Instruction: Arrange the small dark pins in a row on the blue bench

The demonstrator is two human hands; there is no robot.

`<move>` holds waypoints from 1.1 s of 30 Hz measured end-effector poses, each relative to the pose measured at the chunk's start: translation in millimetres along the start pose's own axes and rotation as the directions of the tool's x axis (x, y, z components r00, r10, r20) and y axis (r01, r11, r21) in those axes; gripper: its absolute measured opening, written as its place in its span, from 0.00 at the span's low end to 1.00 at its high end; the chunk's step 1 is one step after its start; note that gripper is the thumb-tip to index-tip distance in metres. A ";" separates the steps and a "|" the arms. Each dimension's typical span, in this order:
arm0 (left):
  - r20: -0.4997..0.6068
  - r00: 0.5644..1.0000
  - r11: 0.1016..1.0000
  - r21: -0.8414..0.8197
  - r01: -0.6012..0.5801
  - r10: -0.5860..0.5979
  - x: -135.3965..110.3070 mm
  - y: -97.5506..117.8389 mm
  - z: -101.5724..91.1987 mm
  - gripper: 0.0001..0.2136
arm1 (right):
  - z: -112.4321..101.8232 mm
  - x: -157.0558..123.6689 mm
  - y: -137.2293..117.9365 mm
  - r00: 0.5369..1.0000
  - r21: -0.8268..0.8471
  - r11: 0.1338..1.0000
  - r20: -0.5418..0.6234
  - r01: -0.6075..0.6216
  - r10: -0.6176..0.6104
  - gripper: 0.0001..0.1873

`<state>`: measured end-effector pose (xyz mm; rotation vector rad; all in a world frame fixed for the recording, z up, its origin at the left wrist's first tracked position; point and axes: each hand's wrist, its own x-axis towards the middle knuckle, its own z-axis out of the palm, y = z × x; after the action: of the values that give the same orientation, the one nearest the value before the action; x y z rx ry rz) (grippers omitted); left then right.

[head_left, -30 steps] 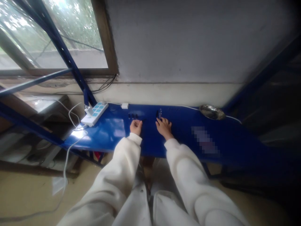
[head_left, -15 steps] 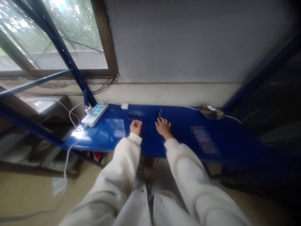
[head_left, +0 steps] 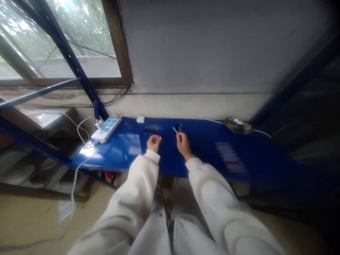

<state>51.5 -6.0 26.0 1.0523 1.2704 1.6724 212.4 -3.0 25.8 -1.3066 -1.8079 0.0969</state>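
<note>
My right hand [head_left: 183,143] is closed in a pinch on a thin, light-coloured stick-like piece [head_left: 175,130], which points up and to the left; its kind is too small to tell. Left of it, my left hand [head_left: 153,142] has its fingertips pressed together, and whatever they hold is too small to make out. Just beyond the left hand lies a short row of small dark pieces [head_left: 149,130] on the blue table [head_left: 127,156]. Another small dark piece [head_left: 177,125] and some tiny clear bits [head_left: 180,125] lie beyond the right hand.
A white power strip [head_left: 106,129] with a plug in it lies at the table's left end. Near the back edge sit a white adapter [head_left: 140,119] and a shiny metal dish-like object [head_left: 238,126] with a white cable. A blurred-out rectangle [head_left: 230,157] lies at right.
My right hand has gone from fingers spread over the small pieces to a pinch, with the light stick-like piece now in it. My left hand stays nearly still.
</note>
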 end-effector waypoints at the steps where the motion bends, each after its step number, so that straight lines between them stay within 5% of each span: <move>1: 0.008 1.000 1.000 0.011 -0.007 0.007 -0.1 0.0 -0.3 0.11 | 0.6 -0.7 -0.2 1.000 0.007 1.000 0.001 0.004 -0.004 0.17; 8: -0.015 1.000 0.999 0.019 -0.027 0.027 -0.1 1.3 -1.1 0.12 | 1.9 -2.9 -2.8 0.982 -0.019 0.986 0.100 0.164 -0.161 0.17; 15: -0.020 0.999 0.999 -0.013 -0.046 0.046 2.2 -1.8 -1.9 0.13 | 4.3 -3.5 -0.8 0.938 0.049 0.937 -0.032 0.347 -0.345 0.11; 33: 0.064 0.997 0.999 -0.019 -0.042 0.043 0.7 0.9 -2.8 0.21 | 4.8 -4.1 -0.5 0.938 0.097 0.933 -0.045 0.346 -0.343 0.10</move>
<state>48.6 -6.5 26.6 1.1207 1.1972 1.6650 209.0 -4.5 20.7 -0.8985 -1.9538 -0.0201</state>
